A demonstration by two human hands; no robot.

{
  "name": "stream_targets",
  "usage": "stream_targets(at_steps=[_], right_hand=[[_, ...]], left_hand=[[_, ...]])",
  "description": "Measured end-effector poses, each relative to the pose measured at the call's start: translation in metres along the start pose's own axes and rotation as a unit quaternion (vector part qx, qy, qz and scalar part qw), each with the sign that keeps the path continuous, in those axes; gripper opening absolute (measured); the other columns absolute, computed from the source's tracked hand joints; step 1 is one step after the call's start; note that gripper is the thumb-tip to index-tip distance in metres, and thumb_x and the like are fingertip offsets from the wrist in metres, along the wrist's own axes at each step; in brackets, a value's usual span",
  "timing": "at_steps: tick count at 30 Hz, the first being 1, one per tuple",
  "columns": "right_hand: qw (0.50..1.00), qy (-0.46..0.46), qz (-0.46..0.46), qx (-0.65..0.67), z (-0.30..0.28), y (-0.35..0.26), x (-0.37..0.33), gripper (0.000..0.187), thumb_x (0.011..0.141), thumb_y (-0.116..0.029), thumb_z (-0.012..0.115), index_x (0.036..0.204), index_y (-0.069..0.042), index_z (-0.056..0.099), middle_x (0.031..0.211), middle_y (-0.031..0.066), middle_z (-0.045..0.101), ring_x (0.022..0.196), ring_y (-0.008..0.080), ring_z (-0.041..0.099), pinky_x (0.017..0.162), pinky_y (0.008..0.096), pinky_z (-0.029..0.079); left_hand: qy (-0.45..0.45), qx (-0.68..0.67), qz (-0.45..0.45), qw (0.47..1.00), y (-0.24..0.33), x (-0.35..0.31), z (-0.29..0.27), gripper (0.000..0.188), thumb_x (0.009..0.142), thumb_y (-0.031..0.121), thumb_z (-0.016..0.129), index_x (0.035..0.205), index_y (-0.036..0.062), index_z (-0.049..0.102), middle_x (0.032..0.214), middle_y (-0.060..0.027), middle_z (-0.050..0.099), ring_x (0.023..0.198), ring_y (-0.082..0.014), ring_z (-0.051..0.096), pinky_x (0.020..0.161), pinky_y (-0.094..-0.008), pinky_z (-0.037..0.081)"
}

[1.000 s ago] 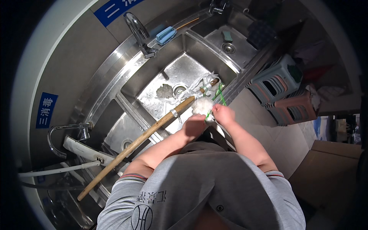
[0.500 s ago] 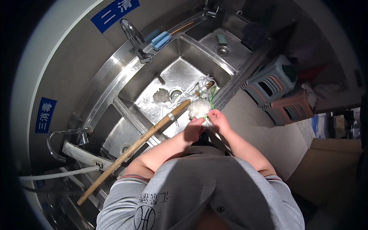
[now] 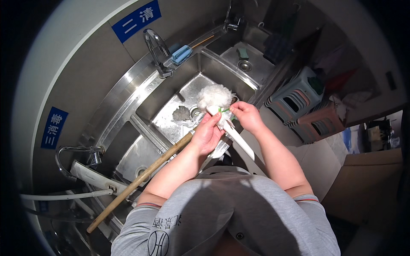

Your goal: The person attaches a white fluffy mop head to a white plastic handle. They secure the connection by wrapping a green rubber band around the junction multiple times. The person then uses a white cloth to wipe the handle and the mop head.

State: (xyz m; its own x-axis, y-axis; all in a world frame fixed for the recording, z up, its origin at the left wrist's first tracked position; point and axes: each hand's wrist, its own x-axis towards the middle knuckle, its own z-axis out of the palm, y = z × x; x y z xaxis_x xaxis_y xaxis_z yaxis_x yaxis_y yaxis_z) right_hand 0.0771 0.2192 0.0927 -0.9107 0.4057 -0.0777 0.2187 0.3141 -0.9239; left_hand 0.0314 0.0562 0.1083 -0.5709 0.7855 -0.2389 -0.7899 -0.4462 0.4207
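A white scrubber with a fluffy mesh-like head [image 3: 215, 96] and a long white handle [image 3: 242, 144] is held over the sink, its head pointing away from me. My left hand [image 3: 206, 137] is closed around the neck of the scrubber, palm partly turned up. Pinched between the fingers of my right hand [image 3: 249, 116] is a green string [image 3: 225, 109] that wraps the neck just below the head. Beneath my left forearm a wooden pole [image 3: 141, 180] lies slantwise across the sinks; its far end is hidden behind my hands and the scrubber.
In the steel sink [image 3: 171, 91] a grey steel-wool pad [image 3: 181, 113] lies beside the drain. A tap [image 3: 157, 49] and a blue brush [image 3: 181, 54] are at the back. Stacked plastic stools [image 3: 297, 91] stand to the right, with a cardboard box [image 3: 363, 175] nearer.
Both hands have lifted the scrubber up and away from me, and its white handle has come into view. The right hand still grips the green string.
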Motion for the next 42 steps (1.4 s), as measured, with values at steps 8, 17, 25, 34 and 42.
stream_targets(at_steps=[8,17,25,34,42], right_hand=[[0.994,-0.04,0.004,0.104,0.004,-0.028,-0.005,0.017,0.082,-0.017,0.058,0.089,-0.002,0.061,0.076,0.0004,0.06,0.07,0.008,0.052,0.064,0.023,0.043],[0.908,-0.209,0.174,0.318,0.013,-0.045,-0.015,0.018,0.084,-0.016,0.055,0.098,-0.006,0.058,0.08,-0.001,0.06,0.067,0.006,0.054,0.06,0.0206,0.043],[0.823,-0.374,0.266,0.335,0.015,-0.031,0.003,0.016,0.08,-0.026,0.061,0.084,-0.011,0.06,0.069,-0.0026,0.055,0.054,0.0064,0.048,0.048,0.0202,0.04],[0.908,-0.247,0.232,0.247,0.018,-0.02,0.002,0.015,0.079,-0.019,0.06,0.088,-0.006,0.059,0.076,0.0047,0.06,0.064,0.012,0.056,0.054,0.0235,0.044],[0.999,-0.041,0.011,0.028,0.034,-0.051,-0.086,0.029,0.081,-0.012,0.053,0.106,0.0,0.052,0.093,0.0141,0.06,0.082,0.0186,0.057,0.076,0.0287,0.044]], left_hand=[[-0.107,-0.011,0.022,0.994,0.015,-0.011,0.0,0.027,0.089,0.014,0.048,0.114,0.0026,0.043,0.108,-0.0106,0.054,0.098,-0.021,0.054,0.09,-0.0376,0.042],[-0.071,0.164,0.085,0.98,0.019,-0.017,0.004,0.03,0.086,0.015,0.054,0.113,0.0011,0.05,0.107,-0.006,0.056,0.101,-0.0125,0.05,0.091,-0.0261,0.035],[-0.041,0.268,0.035,0.962,0.037,-0.022,0.007,0.025,0.086,0.014,0.055,0.106,0.0008,0.055,0.095,-0.0032,0.06,0.091,-0.0107,0.052,0.084,-0.0245,0.039],[0.009,0.277,-0.012,0.961,0.039,-0.016,0.006,0.016,0.085,0.014,0.054,0.097,0.0036,0.058,0.085,-0.0018,0.061,0.075,-0.0097,0.054,0.07,-0.0233,0.043],[0.153,0.253,-0.05,0.954,0.039,0.007,-0.001,0.009,0.083,0.017,0.059,0.082,0.0086,0.056,0.067,0.0034,0.052,0.056,-0.004,0.046,0.05,-0.0168,0.043]])
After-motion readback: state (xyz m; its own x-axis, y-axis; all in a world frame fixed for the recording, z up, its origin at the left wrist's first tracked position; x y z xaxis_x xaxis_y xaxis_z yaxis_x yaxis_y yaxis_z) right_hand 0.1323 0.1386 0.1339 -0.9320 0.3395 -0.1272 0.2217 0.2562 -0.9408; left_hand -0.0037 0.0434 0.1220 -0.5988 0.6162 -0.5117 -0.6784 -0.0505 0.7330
